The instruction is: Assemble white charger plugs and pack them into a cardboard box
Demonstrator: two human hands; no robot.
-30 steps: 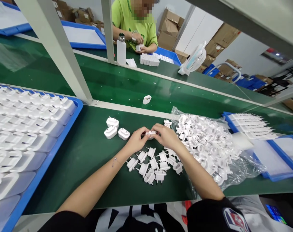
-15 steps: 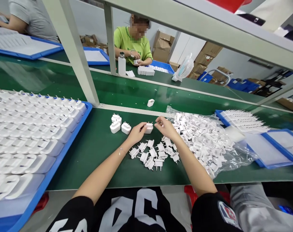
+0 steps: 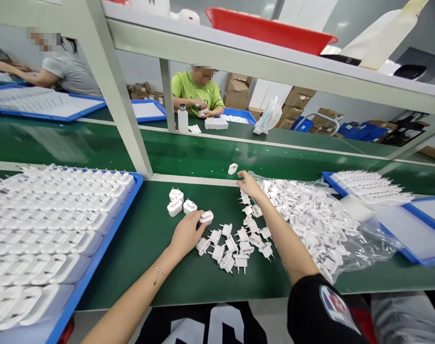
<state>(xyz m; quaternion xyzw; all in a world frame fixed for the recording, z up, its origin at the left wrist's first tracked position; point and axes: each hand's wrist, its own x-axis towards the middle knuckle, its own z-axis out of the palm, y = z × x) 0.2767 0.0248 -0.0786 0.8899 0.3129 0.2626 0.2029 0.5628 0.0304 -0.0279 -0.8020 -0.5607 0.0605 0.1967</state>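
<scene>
My left hand [image 3: 186,233] grips a white plug charger [image 3: 206,218], prongs up, just right of a small group of similar white chargers [image 3: 175,207] on the green table. My right hand [image 3: 249,185] is stretched toward the far edge of the table, fingers curved and apart, with nothing visible in them. Just beyond its fingertips, a single white housing [image 3: 233,168] rests on the green conveyor. Loose white two-pin plug pieces [image 3: 232,244] lie scattered between my arms. A large heap of the same pieces [image 3: 303,210] sits on clear plastic to the right.
A blue tray [image 3: 106,234] filled with rows of white chargers stands at my left. More blue trays [image 3: 411,253] lie at the right. A metal post [image 3: 120,105] rises at the table's back edge. Across the conveyor, a co-worker in green [image 3: 199,91] handles a small white item.
My left hand has moved left with the charger, closer to the grouped ones. The right hand has gone away from it, toward the housing on the conveyor. The camera view has tilted up.
</scene>
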